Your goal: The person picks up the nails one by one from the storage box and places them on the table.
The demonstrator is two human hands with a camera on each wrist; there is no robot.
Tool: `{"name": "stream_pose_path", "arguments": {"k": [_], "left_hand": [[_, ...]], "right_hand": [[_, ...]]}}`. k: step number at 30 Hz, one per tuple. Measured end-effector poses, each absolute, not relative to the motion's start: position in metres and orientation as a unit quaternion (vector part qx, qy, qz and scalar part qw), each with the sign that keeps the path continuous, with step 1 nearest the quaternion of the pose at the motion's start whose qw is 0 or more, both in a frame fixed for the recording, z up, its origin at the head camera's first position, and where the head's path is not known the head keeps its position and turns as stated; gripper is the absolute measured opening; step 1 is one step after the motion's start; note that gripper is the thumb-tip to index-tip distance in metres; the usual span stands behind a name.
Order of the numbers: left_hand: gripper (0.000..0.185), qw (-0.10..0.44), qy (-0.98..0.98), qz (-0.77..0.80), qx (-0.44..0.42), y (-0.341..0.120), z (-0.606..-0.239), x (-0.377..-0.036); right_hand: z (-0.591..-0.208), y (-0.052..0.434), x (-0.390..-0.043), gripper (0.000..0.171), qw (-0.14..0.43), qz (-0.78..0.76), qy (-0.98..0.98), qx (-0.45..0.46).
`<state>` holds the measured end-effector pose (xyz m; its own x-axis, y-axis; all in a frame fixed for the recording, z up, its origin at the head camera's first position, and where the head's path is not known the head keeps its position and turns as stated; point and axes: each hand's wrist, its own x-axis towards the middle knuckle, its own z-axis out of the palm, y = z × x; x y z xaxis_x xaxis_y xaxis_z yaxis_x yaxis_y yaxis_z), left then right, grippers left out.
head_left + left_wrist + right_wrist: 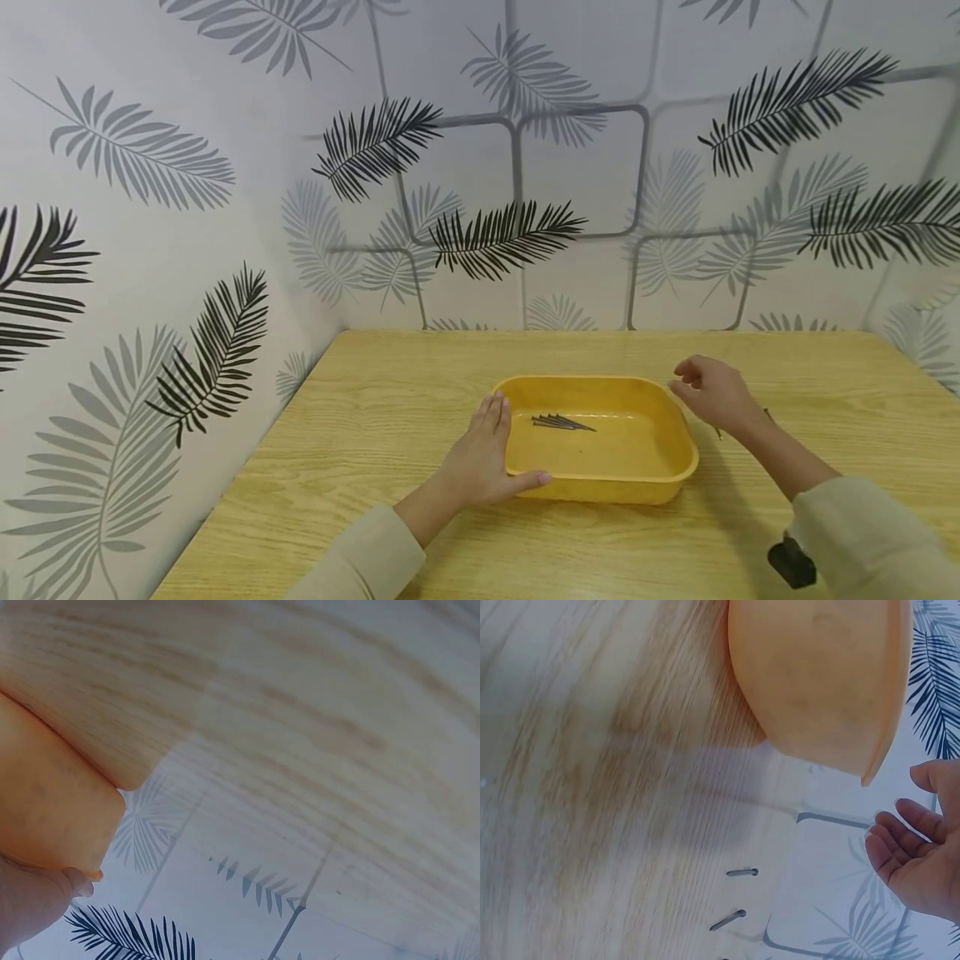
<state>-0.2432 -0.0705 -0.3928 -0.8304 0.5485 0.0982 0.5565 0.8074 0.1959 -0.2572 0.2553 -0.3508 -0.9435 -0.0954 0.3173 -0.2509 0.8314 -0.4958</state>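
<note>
Closest in, pale sleeves (371, 550) are covering both forearms, and a dark device (791, 562) is showing beneath the right one. The left hand (480, 462) is bracing the yellow tray (600, 491), its straight fingers lying close together over the left rim, its thumb spreading out along the near rim. The tray is sitting flat on the wooden desk (337, 467), holding a small bundle of nails (558, 422) in its left half. Just beyond the right end, the right hand (712, 392) is hovering apart from the rim, fingers curling loosely and pinching nothing. Loose nails (742, 872) are lying on the desk right of the tray. Behind everything, the wall (585, 50) is displaying grey and black fronds.
</note>
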Motion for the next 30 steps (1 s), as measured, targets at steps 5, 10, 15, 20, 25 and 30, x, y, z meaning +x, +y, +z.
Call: {"name": "stream_pose_path", "arguments": {"k": [5, 10, 15, 20, 25, 30], "left_hand": [[0.105, 0.022, -0.950, -0.106, -0.292, -0.071, -0.393, -0.243], [0.105, 0.025, -0.950, -0.107, -0.293, -0.071, -0.393, -0.243], [0.106, 0.026, -0.948, -0.112, -0.296, -0.071, -0.394, -0.243], [0.107, 0.026, -0.947, -0.116, -0.298, -0.072, -0.394, -0.244], [0.107, 0.022, -0.948, -0.115, -0.297, -0.072, -0.393, -0.244], [0.105, 0.023, -0.948, -0.113, -0.296, -0.071, -0.392, -0.243]], "right_hand": [[-0.348, 0.245, -0.256, 0.025, 0.134, 0.282, -0.945, 0.100], [-0.349, 0.236, -0.256, 0.022, 0.137, 0.281, -0.943, 0.114], [-0.350, 0.228, -0.256, 0.020, 0.140, 0.286, -0.940, 0.127], [-0.352, 0.221, -0.256, 0.021, 0.133, 0.287, -0.939, 0.132], [-0.355, 0.214, -0.256, 0.021, 0.125, 0.287, -0.940, 0.135], [-0.359, 0.208, -0.256, 0.018, 0.115, 0.287, -0.940, 0.143]]}}
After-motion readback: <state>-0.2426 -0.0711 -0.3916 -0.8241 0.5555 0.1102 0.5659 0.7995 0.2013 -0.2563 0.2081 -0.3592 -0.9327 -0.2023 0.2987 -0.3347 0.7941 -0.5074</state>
